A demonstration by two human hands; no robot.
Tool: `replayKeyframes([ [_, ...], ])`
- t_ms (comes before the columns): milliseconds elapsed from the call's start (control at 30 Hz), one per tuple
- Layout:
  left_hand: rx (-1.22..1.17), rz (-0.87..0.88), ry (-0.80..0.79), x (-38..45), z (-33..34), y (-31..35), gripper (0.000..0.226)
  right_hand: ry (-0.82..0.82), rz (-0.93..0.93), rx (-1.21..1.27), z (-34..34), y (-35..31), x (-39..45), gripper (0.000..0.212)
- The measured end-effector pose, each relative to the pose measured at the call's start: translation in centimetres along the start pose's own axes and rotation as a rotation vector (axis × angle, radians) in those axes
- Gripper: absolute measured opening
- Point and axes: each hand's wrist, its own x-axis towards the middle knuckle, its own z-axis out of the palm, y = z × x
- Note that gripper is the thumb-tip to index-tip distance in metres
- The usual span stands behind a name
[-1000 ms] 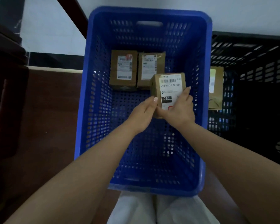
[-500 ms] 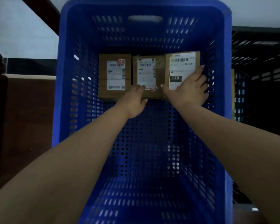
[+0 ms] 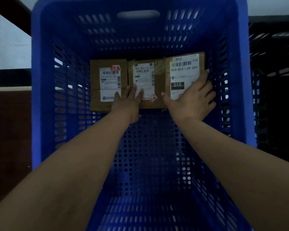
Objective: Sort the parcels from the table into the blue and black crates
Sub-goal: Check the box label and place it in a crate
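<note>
Head view: a blue crate [image 3: 45,80] fills the scene, its perforated floor bare toward the person and three brown parcels lying label-up in a row against the far wall. A black crate [image 3: 274,52] stands just beside it on the right, too dark to show its contents. Both forearms reach deep into the blue crate. The right-hand parcel [image 3: 183,70], marked 010-010-L30-551, sits touching the crate's right wall and butts against the middle parcel [image 3: 144,77]; it looks slightly tilted, its far edge higher than its neighbours. The right hand [image 3: 193,101] lies flat on its label, fingers [image 3: 205,75] spread and reaching the parcel's right edge, thumb out to the left, grasping nothing. The left hand [image 3: 128,100] rests with straight fingers across the seam between the middle parcel and the left parcel [image 3: 107,80], also gripping nothing. Placement appears nearly done. The risk, judging by the tilt, is that the newest parcel is wedged against the wall and not seated flat, so it may spring up or ride over its neighbour once pressure lifts; pressing sideways could also shove the row out of line.
</note>
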Motion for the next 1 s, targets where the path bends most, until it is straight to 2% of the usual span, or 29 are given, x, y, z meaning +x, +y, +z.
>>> replayKeyframes([
  [400, -0.059, -0.010, -0.025, 0.1, 0.2, -0.7, 0.099, -0.085, -0.038, -0.002, 2.3, 0.3, 1.6, 0.128],
  [533, -0.067, -0.004, -0.024, 0.2, 0.4, -0.7, 0.099, -0.081, -0.294, -0.134, 2.5, 1.6, 1.2, 0.119],
  [700, -0.084, -0.003, -0.027, 0.2, 0.5, -0.5, 0.100, -0.281, -0.586, -0.378, 1.6, 2.5, 2.7, 0.115],
  [800, -0.094, 0.005, -0.032, 0.2, 0.5, -0.5, 0.101, -0.374, -0.615, -0.491, 1.1, 2.6, 3.2, 0.118],
  [900, -0.123, 0.009, -0.020, 0.2, 0.6, -0.4, 0.100, -0.363, -0.618, -0.593, 1.7, 2.7, 3.0, 0.119],
  [1000, -0.161, 0.022, 0.006, 0.3, 0.9, -0.3, 0.100, -0.399, -0.561, -0.574, 2.8, 3.1, 4.2, 0.116],
])
